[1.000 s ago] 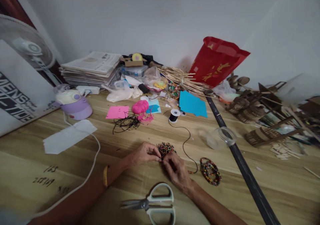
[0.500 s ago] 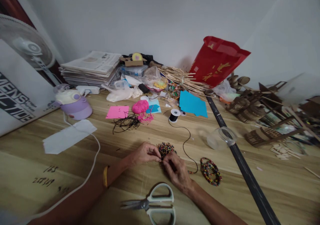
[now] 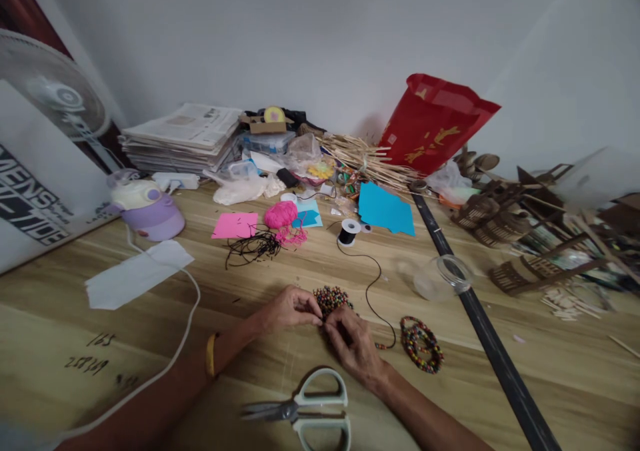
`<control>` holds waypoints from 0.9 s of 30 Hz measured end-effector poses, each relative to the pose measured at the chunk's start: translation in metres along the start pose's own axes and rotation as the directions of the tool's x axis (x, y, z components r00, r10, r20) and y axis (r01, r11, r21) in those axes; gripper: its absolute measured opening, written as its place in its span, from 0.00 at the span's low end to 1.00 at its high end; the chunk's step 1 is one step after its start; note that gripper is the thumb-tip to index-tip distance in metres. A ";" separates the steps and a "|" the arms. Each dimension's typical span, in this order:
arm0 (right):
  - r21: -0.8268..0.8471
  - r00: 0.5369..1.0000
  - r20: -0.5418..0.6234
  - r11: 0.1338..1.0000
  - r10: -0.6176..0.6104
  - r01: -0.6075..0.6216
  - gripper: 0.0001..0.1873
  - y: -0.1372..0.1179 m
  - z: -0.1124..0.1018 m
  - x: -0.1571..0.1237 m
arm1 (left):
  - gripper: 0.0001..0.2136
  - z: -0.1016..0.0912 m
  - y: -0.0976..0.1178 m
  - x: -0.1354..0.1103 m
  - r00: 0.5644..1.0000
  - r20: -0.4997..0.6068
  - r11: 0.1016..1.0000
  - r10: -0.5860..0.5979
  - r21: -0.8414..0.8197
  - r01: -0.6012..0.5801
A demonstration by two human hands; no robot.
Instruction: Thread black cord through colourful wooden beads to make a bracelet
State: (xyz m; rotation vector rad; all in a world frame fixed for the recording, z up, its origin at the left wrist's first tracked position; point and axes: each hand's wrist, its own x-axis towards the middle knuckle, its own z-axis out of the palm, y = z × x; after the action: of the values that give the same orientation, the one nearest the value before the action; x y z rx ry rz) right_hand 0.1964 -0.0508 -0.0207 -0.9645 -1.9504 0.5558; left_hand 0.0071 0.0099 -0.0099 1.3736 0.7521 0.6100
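Note:
A small heap of coloured beads (image 3: pixel 331 297) lies on the wooden table (image 3: pixel 550 344). My left hand (image 3: pixel 289 308) rests just left of the heap, fingers pinched together at its edge. My right hand (image 3: pixel 353 345) sits just below the heap, fingers curled in a pinch that meets the left fingertips; what they hold is too small to see. A black cord (image 3: pixel 371 289) runs from a spool (image 3: pixel 348 231) down toward my right hand. A coil of strung beads (image 3: pixel 421 343) lies to the right. A yellow band is on my left wrist.
Scissors (image 3: pixel 306 411) lie near the table's front edge. A clear plastic jar (image 3: pixel 442 276) lies on its side by a long black bar (image 3: pixel 480 324). Pink yarn (image 3: pixel 281 215), coloured paper, a newspaper stack (image 3: pixel 185 137), a red bag (image 3: pixel 434 121), a fan (image 3: pixel 55 94) and wooden models (image 3: pixel 530 237) crowd the back.

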 end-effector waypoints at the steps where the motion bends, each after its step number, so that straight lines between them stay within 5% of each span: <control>1: 0.000 1.000 0.001 1.000 0.000 0.000 0.06 0.000 0.000 0.000 | 0.11 0.000 0.000 0.000 1.000 -0.001 1.000 -0.003 0.004 0.003; 27: 0.004 1.000 -0.009 1.000 0.023 -0.023 0.03 0.003 0.003 -0.003 | 0.10 0.000 -0.004 0.000 1.000 0.018 0.999 0.015 0.041 -0.016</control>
State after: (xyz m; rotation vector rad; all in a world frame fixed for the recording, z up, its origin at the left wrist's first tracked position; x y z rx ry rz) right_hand 0.1960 -0.0513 -0.0253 -0.9862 -1.9313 0.5668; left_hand 0.0067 0.0091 -0.0140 1.4222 0.7442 0.5968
